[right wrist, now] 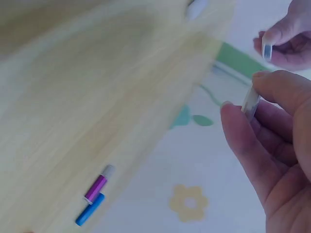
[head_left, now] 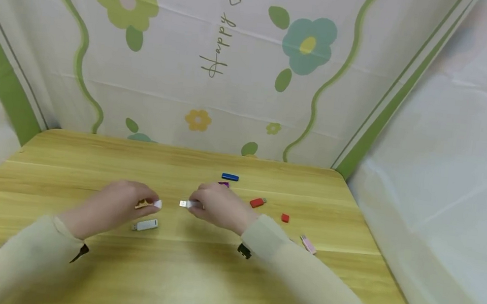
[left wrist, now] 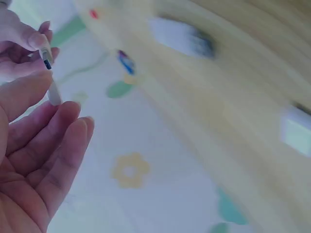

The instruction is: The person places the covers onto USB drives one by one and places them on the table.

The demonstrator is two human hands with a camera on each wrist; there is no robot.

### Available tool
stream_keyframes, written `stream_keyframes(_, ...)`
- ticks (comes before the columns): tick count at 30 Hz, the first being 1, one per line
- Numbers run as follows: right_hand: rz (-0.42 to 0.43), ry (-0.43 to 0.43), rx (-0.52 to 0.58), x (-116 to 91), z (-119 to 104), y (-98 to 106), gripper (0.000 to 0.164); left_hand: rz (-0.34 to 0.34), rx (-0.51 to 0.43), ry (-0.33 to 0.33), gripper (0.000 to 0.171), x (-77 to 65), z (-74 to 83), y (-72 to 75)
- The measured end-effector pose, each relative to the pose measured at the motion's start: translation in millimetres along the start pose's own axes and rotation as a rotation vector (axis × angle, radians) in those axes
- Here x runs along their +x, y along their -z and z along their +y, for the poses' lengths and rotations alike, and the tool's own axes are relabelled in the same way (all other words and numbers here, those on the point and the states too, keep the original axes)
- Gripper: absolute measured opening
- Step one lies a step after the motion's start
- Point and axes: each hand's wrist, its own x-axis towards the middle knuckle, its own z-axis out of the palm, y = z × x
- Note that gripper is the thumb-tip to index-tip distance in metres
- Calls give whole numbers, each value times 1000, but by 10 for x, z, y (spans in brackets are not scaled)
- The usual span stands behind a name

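Observation:
My left hand (head_left: 115,205) pinches a small white USB stick cap (head_left: 157,204) between thumb and fingers. Across a narrow gap, my right hand (head_left: 224,207) grips a white USB stick (head_left: 184,204) whose bare metal plug points left at the cap. In the right wrist view the stick's white body (right wrist: 250,104) sits between thumb and forefinger, and the cap's opening (right wrist: 267,52) faces it. Both hands are raised over the table. Just below the left hand lies another pale USB stick (head_left: 145,225) with its plug out.
Beyond the right hand lie a blue USB stick (head_left: 230,177) and a purple one (right wrist: 96,188). Farther right are a red USB stick (head_left: 258,202), a red cap (head_left: 285,218) and a pink USB stick (head_left: 308,244). A flowered curtain (head_left: 168,65) hangs behind the wooden table (head_left: 195,275).

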Motion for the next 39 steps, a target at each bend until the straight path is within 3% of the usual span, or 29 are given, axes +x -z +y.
stream_keyframes(4,88,61,-13,-287,-103,101,15,176,45,-189,11,27,253,29)
stream_keyframes(7,175,133,-33,-483,-146,147,13,312,79,-309,30,32,430,25)
stream_keyframes(10,261,189,-31,-671,-178,190,11,396,93,-379,51,33,590,10)
stream_keyframes(12,309,211,-47,-782,-196,203,10,419,93,-407,49,30,687,1)
stream_keyframes(16,371,233,-72,-977,-245,214,9,428,102,-433,49,14,875,-18)
stream_keyframes(24,429,242,-81,-1342,-302,129,11,383,83,-444,44,-45,1149,-119)
stream_keyframes(31,436,233,-61,-1560,-316,25,13,346,88,-465,43,-63,1283,-219)
stream_keyframes(39,448,213,-44,-1675,-326,-27,17,309,54,-427,48,-56,1390,-306)
